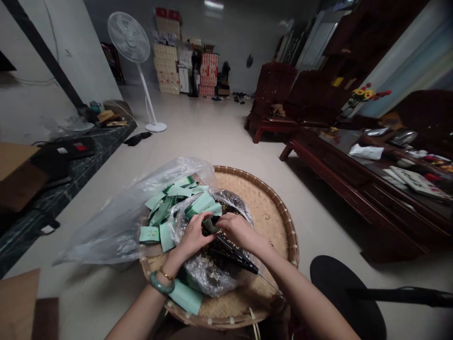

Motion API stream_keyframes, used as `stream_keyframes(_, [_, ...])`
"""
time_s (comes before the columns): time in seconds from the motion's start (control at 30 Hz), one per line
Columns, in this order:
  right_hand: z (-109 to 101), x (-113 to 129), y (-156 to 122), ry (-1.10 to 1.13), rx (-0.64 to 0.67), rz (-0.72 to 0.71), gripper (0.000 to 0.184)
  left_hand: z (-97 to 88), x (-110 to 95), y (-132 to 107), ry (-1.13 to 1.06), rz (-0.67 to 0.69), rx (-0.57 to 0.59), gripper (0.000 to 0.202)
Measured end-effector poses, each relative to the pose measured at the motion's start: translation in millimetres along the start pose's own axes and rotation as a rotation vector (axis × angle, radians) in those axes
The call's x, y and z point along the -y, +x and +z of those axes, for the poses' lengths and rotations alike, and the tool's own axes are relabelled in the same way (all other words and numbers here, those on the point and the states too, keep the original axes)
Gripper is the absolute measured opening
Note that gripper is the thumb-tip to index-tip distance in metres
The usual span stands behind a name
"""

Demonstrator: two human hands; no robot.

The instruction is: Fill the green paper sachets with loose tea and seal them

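Observation:
My left hand (193,236), with a green bangle and a gold-coloured bracelet at its wrist, grips a small green packet (211,225) over the middle of the basket. The fingers of my right hand (238,229) are closed at the packet's right edge; their tips are partly hidden. Below both hands, a clear plastic bag (208,279) holds dark, dry loose material with pale flecks. A black-handled tool (244,260) lies across it beneath my right hand; its kind is unclear. Just behind my left hand rests a stack of light green packets (201,204).
The round woven basket (276,208) carries everything. More green packets (160,212) lie in a large clear bag (116,236) at left. A black round stand base (348,302) is at lower right, a dark wooden table (339,184) beyond. A white fan (143,80) stands farther back.

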State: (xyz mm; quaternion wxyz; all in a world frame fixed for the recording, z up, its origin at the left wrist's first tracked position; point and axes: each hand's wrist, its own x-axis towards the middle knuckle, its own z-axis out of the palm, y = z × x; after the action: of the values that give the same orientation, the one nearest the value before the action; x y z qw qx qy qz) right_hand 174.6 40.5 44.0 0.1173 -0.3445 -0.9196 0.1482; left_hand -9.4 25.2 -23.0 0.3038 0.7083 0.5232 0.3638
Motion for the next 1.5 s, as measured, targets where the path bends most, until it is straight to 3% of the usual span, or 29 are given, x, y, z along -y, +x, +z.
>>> stream_keyframes(0.2, [-8.6,2.8,-10.4,-0.017,-0.033,-0.080,0.023,-14.0,-3.6,3.0,0.062,0.117,0.080,0.032])
stream_keyframes(0.4, [2.6,10.9,-18.9,-0.025,-0.056,-0.189,0.018,-28.9,-6.0,-2.4,0.012,0.166,0.163,0.041])
stream_keyframes(0.53, [12.0,2.8,-25.0,0.144,-0.275,-0.247,0.023,-30.8,-2.9,-1.9,0.008,0.142,0.160,0.027])
stream_keyframes(0.63, [12.0,-6.6,-31.6,0.283,-0.497,-0.162,0.023,-27.6,-0.2,1.1,-0.015,0.080,0.116,0.022])
stream_keyframes(0.7, [9.3,-9.2,-34.9,0.307,-0.545,-0.053,0.021,-25.1,-0.5,3.8,-0.024,0.036,0.089,0.023])
stream_keyframes(0.83, [8.4,-4.4,-32.1,0.280,-0.456,0.027,0.032,-20.4,-6.8,10.4,-0.019,0.027,0.069,0.024])
stream_keyframes(0.9, [12.6,-2.7,-25.8,0.297,-0.418,0.026,0.023,-18.0,-10.6,13.5,-0.028,0.024,0.073,0.025])
stream_keyframes(0.97, [18.5,-4.6,-18.7,0.339,-0.449,0.073,0.013,-16.2,-13.1,15.9,-0.067,-0.028,0.066,0.034])
stream_keyframes(1.07, [25.1,-13.7,-10.8,0.439,-0.583,0.204,0.014,-15.8,-14.0,17.7,-0.171,-0.098,0.114,0.053])
stream_keyframes(1.13, [25.6,-20.6,-9.0,0.525,-0.621,0.282,0.018,-17.1,-13.2,17.7,-0.217,-0.113,0.207,0.047])
stream_keyframes(1.27, [18.1,-28.9,-10.8,0.587,-0.542,0.357,0.023,-20.6,-9.5,18.0,-0.229,-0.146,0.338,0.027])
stream_keyframes(1.4, [10.2,-29.9,-10.9,0.529,-0.520,0.355,0.025,-23.9,-7.8,21.6,-0.131,-0.076,0.323,0.021])
stream_keyframes(1.5, [8.7,-30.3,-8.6,0.518,-0.506,0.339,0.021,-25.6,-13.2,24.2,-0.175,-0.049,0.294,0.035])
